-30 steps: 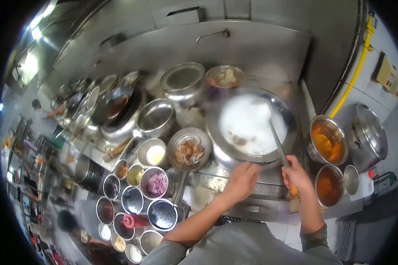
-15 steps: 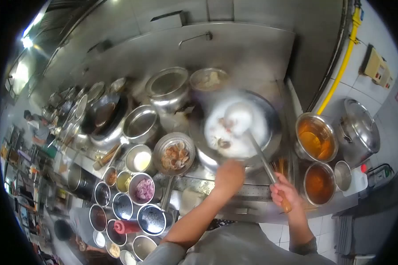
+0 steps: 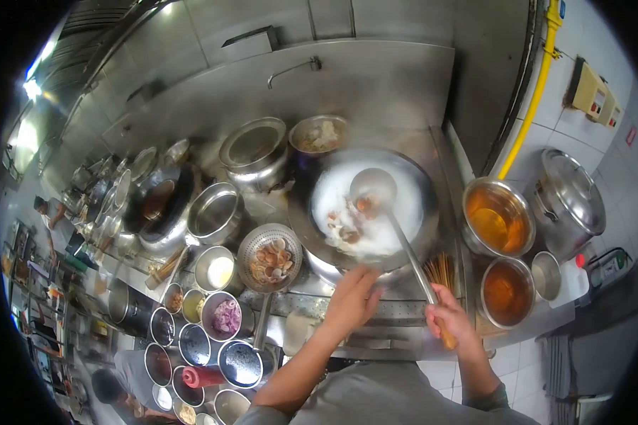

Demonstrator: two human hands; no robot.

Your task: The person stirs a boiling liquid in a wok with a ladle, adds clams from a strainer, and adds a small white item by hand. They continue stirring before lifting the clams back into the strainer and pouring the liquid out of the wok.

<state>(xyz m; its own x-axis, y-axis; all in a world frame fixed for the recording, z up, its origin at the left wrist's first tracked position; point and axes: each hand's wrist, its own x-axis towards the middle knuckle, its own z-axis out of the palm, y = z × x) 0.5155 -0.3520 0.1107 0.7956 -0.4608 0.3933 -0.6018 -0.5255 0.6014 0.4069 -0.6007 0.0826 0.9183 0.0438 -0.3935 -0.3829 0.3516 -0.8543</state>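
Observation:
My right hand (image 3: 452, 315) grips the wooden-ended handle of a long metal ladle (image 3: 408, 249). The ladle's round bowl is over the white, foamy liquid (image 3: 410, 195) in a large wok (image 3: 301, 225), with some shellfish pieces beside it. At the wok's near side, my left hand (image 3: 353, 301) has its fingers extended toward the rim, holding nothing. A perforated strainer (image 3: 247, 244) full of cooked clams (image 3: 271, 261) rests left of the wok, its handle pointing toward me.
Steel pots of orange liquid (image 3: 500, 219) stand at right, near a lidded pot (image 3: 575, 205). Bowls of ingredients, including chopped purple onion (image 3: 226, 316), and a red squeeze bottle (image 3: 202, 376) crowd the left. Bamboo sticks (image 3: 439, 270) stand beside the wok. People work far left.
My left hand has uncurled and shifted slightly left at the wok's near rim. The ladle stays in my right hand, its bowl clearer now. The whole view has shifted a little.

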